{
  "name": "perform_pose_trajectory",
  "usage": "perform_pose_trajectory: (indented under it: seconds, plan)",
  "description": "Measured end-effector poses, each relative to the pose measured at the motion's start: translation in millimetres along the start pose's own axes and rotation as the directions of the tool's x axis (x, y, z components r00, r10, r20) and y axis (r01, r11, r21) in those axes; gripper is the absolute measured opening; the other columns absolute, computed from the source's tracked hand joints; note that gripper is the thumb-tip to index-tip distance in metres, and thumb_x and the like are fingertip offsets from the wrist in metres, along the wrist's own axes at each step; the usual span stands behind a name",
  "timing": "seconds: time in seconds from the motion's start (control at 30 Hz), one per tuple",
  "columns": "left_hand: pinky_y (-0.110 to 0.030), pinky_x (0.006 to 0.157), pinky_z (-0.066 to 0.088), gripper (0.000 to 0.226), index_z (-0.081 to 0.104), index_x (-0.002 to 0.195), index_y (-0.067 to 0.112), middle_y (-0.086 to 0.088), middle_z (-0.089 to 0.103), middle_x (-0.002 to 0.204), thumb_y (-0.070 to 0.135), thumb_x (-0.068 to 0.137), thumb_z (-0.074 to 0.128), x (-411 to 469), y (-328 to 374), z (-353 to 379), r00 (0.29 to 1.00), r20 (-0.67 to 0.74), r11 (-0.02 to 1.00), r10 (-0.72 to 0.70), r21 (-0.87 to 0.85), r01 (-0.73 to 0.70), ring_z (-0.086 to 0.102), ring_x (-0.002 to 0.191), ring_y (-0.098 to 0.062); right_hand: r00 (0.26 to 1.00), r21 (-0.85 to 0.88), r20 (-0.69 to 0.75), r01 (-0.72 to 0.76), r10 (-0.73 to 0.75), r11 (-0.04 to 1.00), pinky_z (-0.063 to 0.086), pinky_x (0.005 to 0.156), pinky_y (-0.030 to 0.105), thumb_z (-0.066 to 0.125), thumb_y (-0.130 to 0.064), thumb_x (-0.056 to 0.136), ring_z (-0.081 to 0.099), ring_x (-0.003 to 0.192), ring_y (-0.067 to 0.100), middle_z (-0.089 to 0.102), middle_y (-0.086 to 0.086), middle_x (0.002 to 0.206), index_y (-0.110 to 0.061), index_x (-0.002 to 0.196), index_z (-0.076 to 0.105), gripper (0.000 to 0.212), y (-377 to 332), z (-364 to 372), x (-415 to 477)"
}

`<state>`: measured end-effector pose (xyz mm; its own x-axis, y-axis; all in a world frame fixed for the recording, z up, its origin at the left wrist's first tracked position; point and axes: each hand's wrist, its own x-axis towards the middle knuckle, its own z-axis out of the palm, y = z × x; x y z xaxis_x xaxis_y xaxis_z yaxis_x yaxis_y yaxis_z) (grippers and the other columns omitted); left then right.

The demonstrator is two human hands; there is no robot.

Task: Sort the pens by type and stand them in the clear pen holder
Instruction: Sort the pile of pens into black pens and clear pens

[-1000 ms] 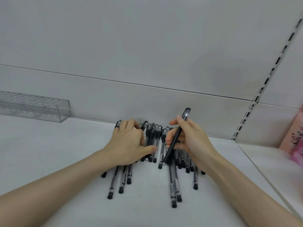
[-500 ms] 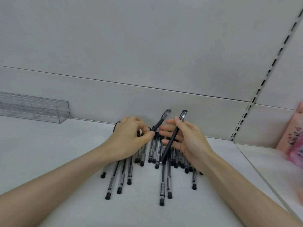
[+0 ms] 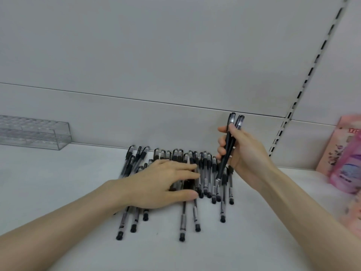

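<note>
**Second pen passed to the right hand**

Half a second ago the left hand pinched one pen beside the single pen in the right. Now the right hand (image 3: pixel 248 153) is raised, fingers and thumb curled round two black pens (image 3: pixel 228 142), caps up and leaning slightly. The left hand (image 3: pixel 156 184) lies flat with straight fingers on the pile of pens (image 3: pixel 207 169).

The pile lies mid-shelf against the back panel (image 3: pixel 136 124), its near ends fanning toward the shelf's (image 3: pixel 58 182) front edge. The clear pen holder (image 3: pixel 35 133), a long transparent box with rows of holes, stands at the far left back edge, well apart. A blurred pink packet (image 3: pixel 349 153) leans at the right. The left hand covers part of the pile. The pens have clear barrels and black caps.
</note>
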<state>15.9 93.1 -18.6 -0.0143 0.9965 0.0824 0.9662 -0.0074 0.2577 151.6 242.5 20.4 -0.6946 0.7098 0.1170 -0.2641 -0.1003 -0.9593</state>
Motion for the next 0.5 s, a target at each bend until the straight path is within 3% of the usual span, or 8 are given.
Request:
perform_pose_trajectory:
  seconds: [0.13, 0.2, 0.3, 0.37, 0.5]
  plan:
    - [-0.027, 0.117, 0.003, 0.076, 0.034, 0.143, 0.038, 0.020, 0.017, 0.155, 0.078, 0.078, 0.030, -4, -14, -3, 0.995, -0.050, 0.996, -0.085, 0.008, 0.086, 0.011, 0.141, 0.004, 0.999, 0.029, 0.020, -0.039, 0.038, 0.999, 0.040, 0.046, 0.024, 0.046, -0.024, 0.099, 0.039, 0.047, 0.012, 0.044, -0.001, 0.060, -0.008, 0.103, 0.053, 0.017, 10, -5, -4]
    - [-0.027, 0.118, 0.006, 0.082, 0.029, 0.144, 0.040, 0.021, 0.013, 0.155, 0.081, 0.074, 0.022, -6, -14, -2, 0.995, -0.082, 0.998, -0.054, -0.038, 0.051, 0.008, 0.141, 0.005, 0.999, 0.023, 0.024, -0.048, 0.047, 0.999, 0.036, 0.043, 0.021, 0.052, -0.018, 0.096, 0.035, 0.047, 0.010, 0.041, -0.002, 0.059, -0.009, 0.100, 0.052, 0.010, 12, -5, -6]
    - [-0.031, 0.119, -0.001, 0.075, 0.017, 0.146, 0.046, 0.022, 0.001, 0.156, 0.079, 0.078, 0.016, -4, -5, 0, 0.999, 0.041, 0.997, -0.005, 0.082, 0.002, -0.004, 0.142, 0.005, 0.998, 0.019, 0.025, -0.050, 0.050, 0.999, 0.032, 0.040, 0.018, 0.054, -0.012, 0.094, 0.032, 0.045, 0.008, 0.039, -0.002, 0.059, -0.008, 0.099, 0.053, 0.006, 12, -7, -7]
    - [-0.033, 0.119, -0.005, 0.070, 0.017, 0.146, 0.047, 0.022, -0.001, 0.156, 0.074, 0.082, 0.022, -1, -4, -1, 0.993, 0.110, 0.992, -0.053, 0.116, 0.040, -0.005, 0.142, 0.005, 0.997, 0.036, 0.031, -0.069, 0.068, 0.997, 0.034, 0.040, 0.019, 0.052, -0.013, 0.096, 0.033, 0.045, 0.008, 0.041, -0.001, 0.059, -0.007, 0.103, 0.054, 0.010, 12, -8, -7]
    - [-0.023, 0.116, 0.000, 0.069, 0.018, 0.148, 0.039, 0.018, 0.005, 0.157, 0.066, 0.085, 0.026, 7, -3, -5, 0.997, 0.017, 0.993, -0.077, 0.095, 0.075, 0.002, 0.142, 0.000, 0.997, 0.041, 0.052, -0.066, 0.064, 0.997, 0.047, 0.046, 0.025, 0.045, -0.016, 0.099, 0.048, 0.047, 0.013, 0.058, 0.004, 0.061, -0.008, 0.110, 0.055, 0.017, 10, -10, -8]
